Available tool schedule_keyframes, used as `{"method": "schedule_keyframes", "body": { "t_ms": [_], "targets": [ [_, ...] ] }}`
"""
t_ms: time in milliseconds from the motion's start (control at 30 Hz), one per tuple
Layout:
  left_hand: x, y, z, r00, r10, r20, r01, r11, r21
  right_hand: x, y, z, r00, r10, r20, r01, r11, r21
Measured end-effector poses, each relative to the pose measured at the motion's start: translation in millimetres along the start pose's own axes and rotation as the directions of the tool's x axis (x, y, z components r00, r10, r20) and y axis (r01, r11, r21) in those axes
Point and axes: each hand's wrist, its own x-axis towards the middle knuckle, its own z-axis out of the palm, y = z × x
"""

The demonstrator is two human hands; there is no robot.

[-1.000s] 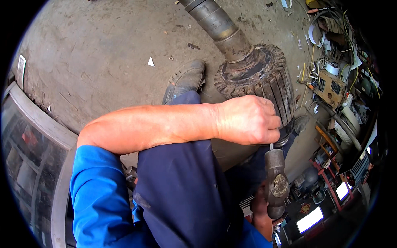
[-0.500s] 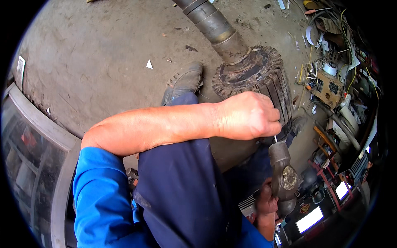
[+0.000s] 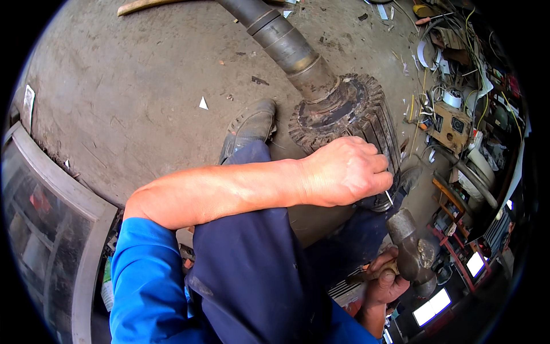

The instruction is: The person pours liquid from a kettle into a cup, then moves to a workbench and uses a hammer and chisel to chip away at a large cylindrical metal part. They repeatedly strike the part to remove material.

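My left hand (image 3: 348,173) is closed around a thin metal rod, whose pale end (image 3: 389,197) sticks out below the fingers. That fist is at the near side of a slotted metal rotor (image 3: 381,117), and where the rod's other end rests is hidden. A thick stepped shaft (image 3: 289,49) rises out of the rotor's dark, worn end. Lower right, my right hand (image 3: 387,281) grips the handle of a hammer (image 3: 408,243). The hammer's heavy head stands a short gap from the rod's end. My left forearm crosses above my left knee.
My left boot (image 3: 249,127) is on the dirty concrete floor beside the rotor. A glazed frame (image 3: 66,172) leans in at the left. Cables, a brown box (image 3: 451,127) and scrap crowd the right side. A curved wooden piece (image 3: 140,6) lies at the far edge.
The hammer has moved right and away from the rod's end, opening a gap. My left hand keeps its hold on the rod. The view has shifted slightly, showing more of the wooden piece.
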Motion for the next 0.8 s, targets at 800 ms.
{"method": "schedule_keyframes", "body": {
  "t_ms": [800],
  "targets": [
    [11.1,8.4,10.5,0.995,-0.094,-0.034,0.095,0.994,0.046,21.0,-27.3,-15.9,0.991,0.120,0.057,-0.115,0.990,-0.083]
  ]
}}
